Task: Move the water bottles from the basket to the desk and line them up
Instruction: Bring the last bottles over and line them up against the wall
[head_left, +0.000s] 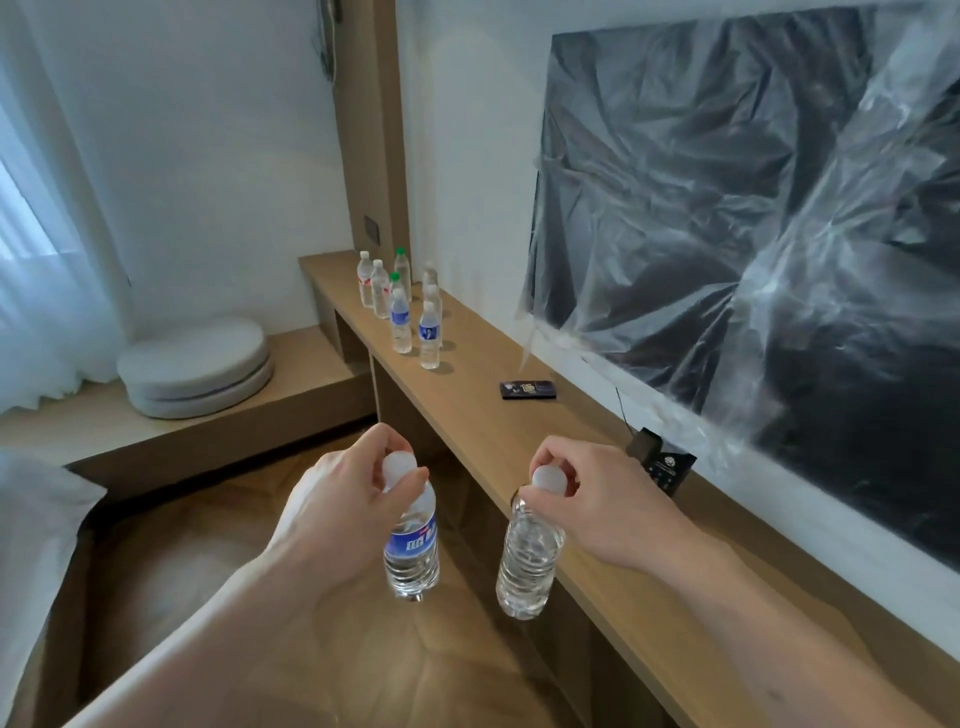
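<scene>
My left hand (348, 493) grips a blue-labelled water bottle (411, 545) by its white cap, hanging it over the floor left of the desk. My right hand (587, 499) pinches the cap of a clear unlabelled bottle (530, 561), held at the front edge of the wooden desk (519, 431). Several water bottles (402, 306) stand in two rows at the desk's far end, some with white caps, two with green caps. The basket is out of view.
A dark card (527, 389) lies on the desk midway. A black box with a cable (662, 465) sits by the wall near my right hand. A plastic-covered TV (753, 234) hangs above. Round cushions (197, 366) rest on a low platform at left.
</scene>
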